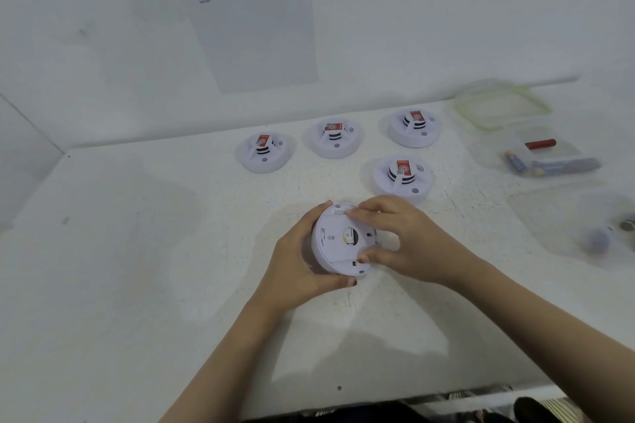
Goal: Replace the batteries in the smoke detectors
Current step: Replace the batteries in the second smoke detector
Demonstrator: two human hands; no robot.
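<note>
Both hands meet on the round white plastic smoke detector (338, 245), back up, seemingly resting on the white table (137, 285). The left hand (299, 261) cups its rim while the right hand (405, 237) fingers (357, 215) pinch the back cover (331, 233). It should feel light, rigid and smooth, so hold the rim.

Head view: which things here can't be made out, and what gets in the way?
All in the head view.
Held smoke detector: right hand covers part of its back, so the battery cover's state is unclear; its front faces away.
Instruction sheet: top cut by the frame edge, print too small.
Batteries: blurred near the edge, labels unreadable.
Far-right container: blurred, partly cut off by the right edge; contents unclear.
</note>
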